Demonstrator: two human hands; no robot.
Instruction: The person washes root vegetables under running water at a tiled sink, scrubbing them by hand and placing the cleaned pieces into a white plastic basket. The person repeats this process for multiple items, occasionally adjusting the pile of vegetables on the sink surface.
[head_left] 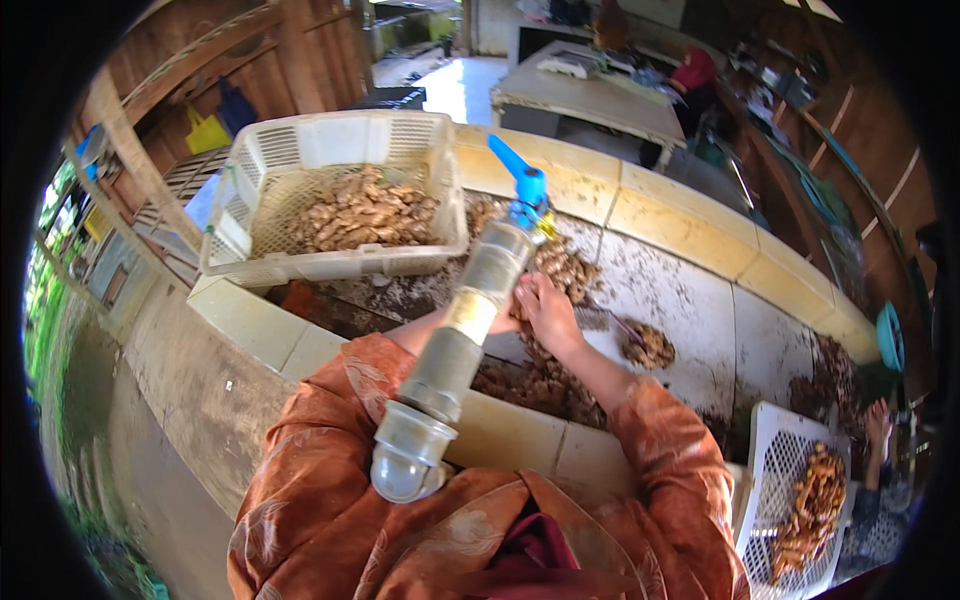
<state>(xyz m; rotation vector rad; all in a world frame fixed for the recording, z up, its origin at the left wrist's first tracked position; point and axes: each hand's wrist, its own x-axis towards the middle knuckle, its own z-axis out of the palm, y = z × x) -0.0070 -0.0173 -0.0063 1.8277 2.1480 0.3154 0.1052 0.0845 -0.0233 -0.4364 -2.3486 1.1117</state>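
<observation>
Over on the left I see a yellow bag (207, 133) and a dark blue bag (237, 108) hanging side by side near a slanting wooden post (145, 165). A person (694, 76) in red is beside the long table (600, 103), which bears a white device (567, 65), perhaps a scale. A turquoise basin (889, 335) shows far right.

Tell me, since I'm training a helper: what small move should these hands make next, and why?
Probably a gentle rub of the right hand against the left hand: they are close together beside brown, knobbly roots on dirt-specked white tiles, so loosening any dirt there seems sensible. The pipe partly hides the left hand, so I can't tell what, if anything, is held.
</observation>
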